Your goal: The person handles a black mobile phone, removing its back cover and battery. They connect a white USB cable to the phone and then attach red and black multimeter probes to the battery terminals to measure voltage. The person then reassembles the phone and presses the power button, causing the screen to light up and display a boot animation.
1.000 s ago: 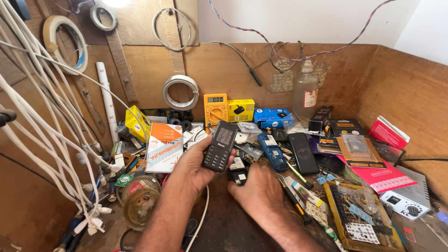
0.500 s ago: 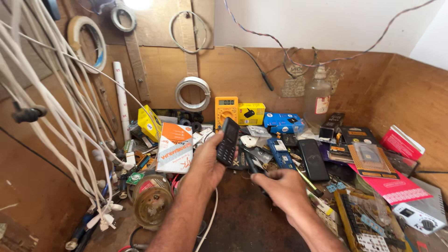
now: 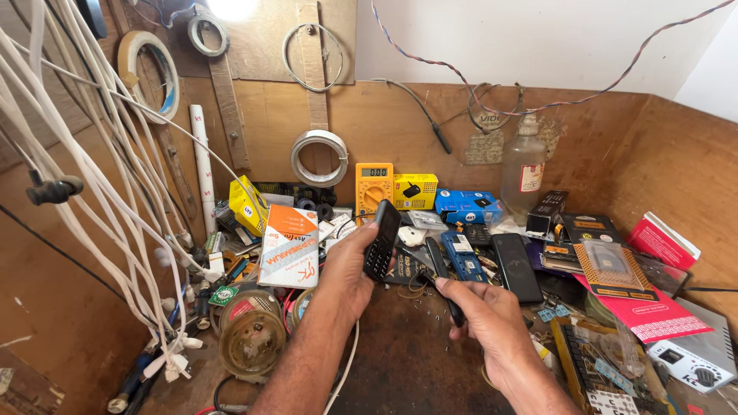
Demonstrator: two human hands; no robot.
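My left hand [image 3: 347,265] grips a black keypad phone [image 3: 382,240] and holds it tilted on its edge above the brown bench, keypad facing right. My right hand [image 3: 484,323] is closed on a thin black tool [image 3: 440,265], likely a screwdriver, whose upper end points up toward the phone's lower edge. A blue phone body [image 3: 461,253] and a black smartphone [image 3: 515,265] lie flat just behind my right hand.
An orange multimeter [image 3: 373,184], yellow box [image 3: 415,190] and blue box [image 3: 469,206] stand by the back wall. A clear bottle [image 3: 524,170] stands at right. White cables [image 3: 100,200] hang at left. Solder reels [image 3: 252,338], orange-white box [image 3: 289,246], red packets [image 3: 653,307], circuit board [image 3: 603,369] crowd the bench.
The left hand turned the phone from face-up onto its edge and lifted it slightly. The right hand drew back from the clutter, now holding the black tool up toward the phone.
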